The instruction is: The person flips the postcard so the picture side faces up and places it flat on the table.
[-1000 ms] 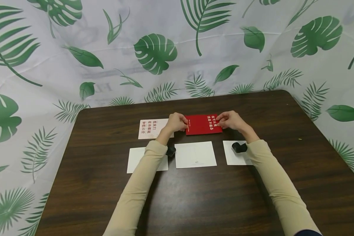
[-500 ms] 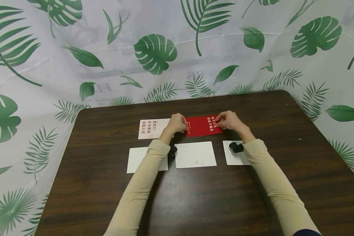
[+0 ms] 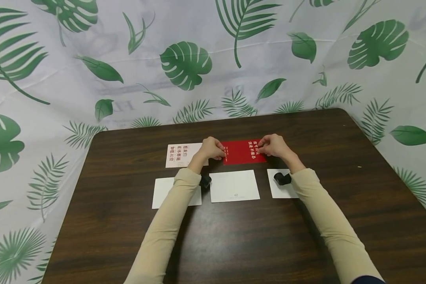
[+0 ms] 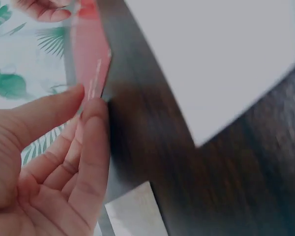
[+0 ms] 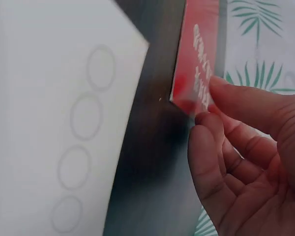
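Note:
A red card (image 3: 239, 154) with white Chinese characters lies crosswise at the back of the table, in the head view. My left hand (image 3: 211, 148) pinches its left end between thumb and fingers. At the opposite end, my right hand (image 3: 275, 146) pinches it near the large characters. The left wrist view has thumb and forefinger of the left hand (image 4: 59, 162) on the end of the red card (image 4: 91, 59). In the right wrist view the right hand (image 5: 250, 147) grips a corner of the red card (image 5: 191, 54), fingertips covering part of the print.
Left of the red card lies a pale card (image 3: 175, 157) with red characters, partly behind the left hand. Nearer me, a white card (image 3: 234, 185) lies between two others, a left card (image 3: 162, 188) and a right card (image 3: 276, 192), both partly covered by sleeves. A leaf-print cloth (image 3: 184, 102) hangs behind the table.
The red card has shifted slightly toward me with both hands holding it, and more of the small print at its left end shows. The other cards have stayed put.

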`<state>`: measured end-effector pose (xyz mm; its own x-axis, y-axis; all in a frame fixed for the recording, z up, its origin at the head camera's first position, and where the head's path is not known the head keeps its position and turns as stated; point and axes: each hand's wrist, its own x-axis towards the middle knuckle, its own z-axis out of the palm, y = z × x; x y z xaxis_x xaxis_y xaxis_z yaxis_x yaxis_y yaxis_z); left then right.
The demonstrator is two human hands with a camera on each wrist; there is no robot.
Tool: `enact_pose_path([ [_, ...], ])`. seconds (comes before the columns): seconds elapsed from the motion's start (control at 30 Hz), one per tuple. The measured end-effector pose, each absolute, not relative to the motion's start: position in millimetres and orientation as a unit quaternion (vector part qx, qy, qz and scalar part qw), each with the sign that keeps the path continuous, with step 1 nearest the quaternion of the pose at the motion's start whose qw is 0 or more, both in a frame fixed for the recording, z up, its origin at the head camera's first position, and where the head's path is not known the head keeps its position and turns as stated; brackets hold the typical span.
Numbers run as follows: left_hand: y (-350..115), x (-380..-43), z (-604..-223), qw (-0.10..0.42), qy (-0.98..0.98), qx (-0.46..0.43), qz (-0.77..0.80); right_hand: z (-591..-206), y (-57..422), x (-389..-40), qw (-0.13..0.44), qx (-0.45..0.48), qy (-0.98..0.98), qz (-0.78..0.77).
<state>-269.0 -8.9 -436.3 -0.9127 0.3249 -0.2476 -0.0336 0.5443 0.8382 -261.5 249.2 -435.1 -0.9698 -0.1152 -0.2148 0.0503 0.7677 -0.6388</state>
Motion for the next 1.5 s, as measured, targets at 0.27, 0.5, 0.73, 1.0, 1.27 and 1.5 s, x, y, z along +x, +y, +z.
enact_pose_path([
  [0.27, -33, -266, -431, 0.201, 0.826, 0.088, 0.519, -430, 240, -256, 0.128, -0.024, 0.89, -0.437],
  [0.5, -62, -263, -424, 0.177, 0.82, 0.083, 0.539, -423, 224, -250, 0.136, -0.061, 0.866, -0.477],
  [0.73, -96, -255, -425, 0.161, 0.83, 0.075, 0.529, -419, 198, -249, 0.152, -0.071, 0.863, -0.477],
  [1.0, -127, -243, -427, 0.152, 0.841, 0.063, 0.515, -424, 164, -244, 0.171, -0.101, 0.845, -0.497],
  [1.27, -152, -231, -430, 0.143, 0.838, 0.047, 0.524, -427, 130, -233, 0.187, -0.142, 0.831, -0.505],
  [1.5, -174, -214, -428, 0.13, 0.85, 0.034, 0.509, -431, 106, -224, 0.186, -0.171, 0.833, -0.493],
])
